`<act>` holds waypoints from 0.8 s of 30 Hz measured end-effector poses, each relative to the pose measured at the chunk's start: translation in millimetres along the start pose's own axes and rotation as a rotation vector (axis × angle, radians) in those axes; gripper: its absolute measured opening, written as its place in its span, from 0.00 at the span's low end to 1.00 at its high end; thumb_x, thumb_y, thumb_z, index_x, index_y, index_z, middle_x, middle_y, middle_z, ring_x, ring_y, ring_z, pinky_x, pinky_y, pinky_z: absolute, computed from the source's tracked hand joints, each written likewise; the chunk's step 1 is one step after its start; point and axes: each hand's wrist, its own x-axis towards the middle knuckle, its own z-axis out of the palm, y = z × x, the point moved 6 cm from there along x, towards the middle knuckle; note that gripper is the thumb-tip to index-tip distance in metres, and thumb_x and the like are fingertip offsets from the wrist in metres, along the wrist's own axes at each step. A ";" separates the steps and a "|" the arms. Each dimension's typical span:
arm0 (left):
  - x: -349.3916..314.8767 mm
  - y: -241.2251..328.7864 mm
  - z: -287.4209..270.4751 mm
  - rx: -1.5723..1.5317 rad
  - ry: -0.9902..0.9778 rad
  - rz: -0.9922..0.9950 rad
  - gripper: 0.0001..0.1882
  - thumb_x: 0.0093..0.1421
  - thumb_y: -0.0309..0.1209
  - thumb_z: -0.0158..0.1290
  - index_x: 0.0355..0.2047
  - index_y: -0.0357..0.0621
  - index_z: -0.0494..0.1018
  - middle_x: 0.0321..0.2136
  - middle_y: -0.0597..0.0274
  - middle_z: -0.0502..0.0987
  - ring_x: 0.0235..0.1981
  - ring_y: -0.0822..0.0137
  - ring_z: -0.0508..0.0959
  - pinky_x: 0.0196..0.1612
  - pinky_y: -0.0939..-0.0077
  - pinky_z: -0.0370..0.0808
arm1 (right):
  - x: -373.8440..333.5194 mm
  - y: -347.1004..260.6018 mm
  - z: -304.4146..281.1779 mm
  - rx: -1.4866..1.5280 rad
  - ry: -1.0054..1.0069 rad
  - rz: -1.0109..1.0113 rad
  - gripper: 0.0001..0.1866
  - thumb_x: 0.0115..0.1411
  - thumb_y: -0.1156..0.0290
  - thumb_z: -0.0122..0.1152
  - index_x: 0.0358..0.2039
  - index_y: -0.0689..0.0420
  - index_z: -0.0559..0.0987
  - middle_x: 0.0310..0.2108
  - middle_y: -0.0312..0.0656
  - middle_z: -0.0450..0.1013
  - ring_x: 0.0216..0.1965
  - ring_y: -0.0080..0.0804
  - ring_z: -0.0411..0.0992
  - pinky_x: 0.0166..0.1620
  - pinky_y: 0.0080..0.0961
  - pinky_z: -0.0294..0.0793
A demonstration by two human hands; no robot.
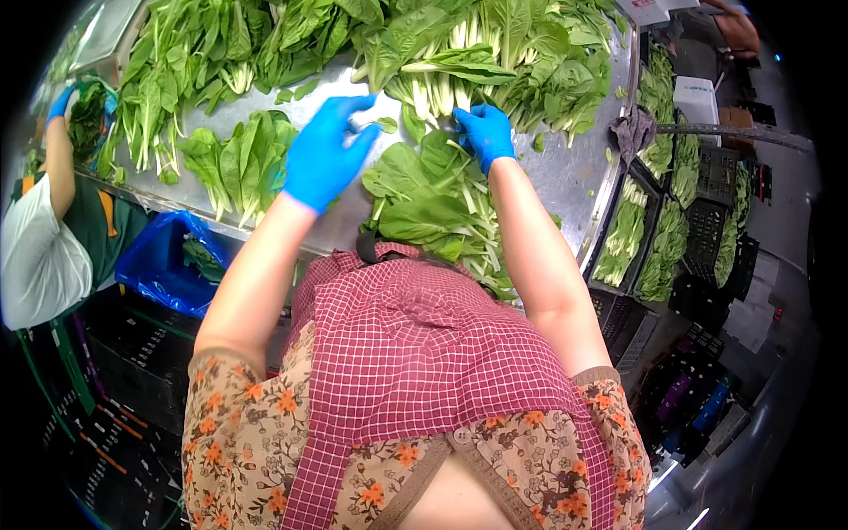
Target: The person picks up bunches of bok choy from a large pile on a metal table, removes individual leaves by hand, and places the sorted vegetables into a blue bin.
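Note:
Both my hands wear blue gloves above a metal table. My left hand holds nothing; its thumb and fingers are apart, pointing right towards a small loose leaf. My right hand is closed, its fingertips curled at the pale stem ends of leafy greens; the exact stalk between them is partly hidden. Below the hands, close to my apron, lies a loose pile of leafy greens. A smaller bunch of greens rests left of my left hand.
Large heaps of greens cover the table's far side. To the left stand a co-worker's gloved hand and a blue-lined bin. Black crates of greens stand beyond the right table edge, where a grey cloth hangs.

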 end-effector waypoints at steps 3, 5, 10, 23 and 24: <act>47.4 1.6 56.2 0.011 -0.064 0.110 0.24 0.53 0.31 0.55 0.52 0.50 0.66 0.42 0.57 0.70 0.35 0.66 0.75 0.37 0.75 0.72 | -15.0 -10.9 -5.7 -0.015 -0.016 0.014 0.14 0.50 0.67 0.64 0.28 0.65 0.74 0.18 0.41 0.72 0.14 0.25 0.68 0.18 0.22 0.67; 74.7 -11.3 89.9 0.134 0.003 0.165 0.26 0.52 0.33 0.54 0.53 0.51 0.64 0.46 0.53 0.69 0.40 0.56 0.74 0.41 0.66 0.72 | -19.4 -11.8 -3.4 0.002 -0.010 0.018 0.13 0.51 0.67 0.63 0.27 0.65 0.73 0.18 0.41 0.71 0.14 0.25 0.68 0.18 0.22 0.66; 106.2 -31.8 115.7 0.334 -0.211 -0.046 0.25 0.50 0.37 0.55 0.49 0.47 0.68 0.44 0.51 0.70 0.39 0.50 0.74 0.42 0.64 0.71 | -30.9 -10.1 -4.8 0.062 -0.038 0.043 0.11 0.52 0.68 0.61 0.26 0.63 0.73 0.18 0.41 0.71 0.14 0.25 0.67 0.20 0.21 0.66; 2.4 -64.5 87.7 -1.441 -0.149 -0.780 0.21 0.58 0.30 0.45 0.51 0.34 0.63 0.43 0.49 0.72 0.43 0.57 0.74 0.49 0.65 0.71 | -84.6 -27.5 -20.0 0.334 -0.247 0.038 0.15 0.58 0.61 0.53 0.29 0.62 0.75 0.20 0.40 0.71 0.17 0.22 0.67 0.21 0.18 0.67; -3.6 -57.0 87.5 -1.459 -0.152 -0.771 0.21 0.58 0.29 0.45 0.51 0.35 0.63 0.43 0.49 0.72 0.43 0.57 0.74 0.49 0.65 0.71 | -93.6 -28.1 -19.5 0.400 -0.255 0.004 0.15 0.59 0.62 0.53 0.30 0.62 0.75 0.20 0.40 0.72 0.17 0.23 0.67 0.21 0.18 0.67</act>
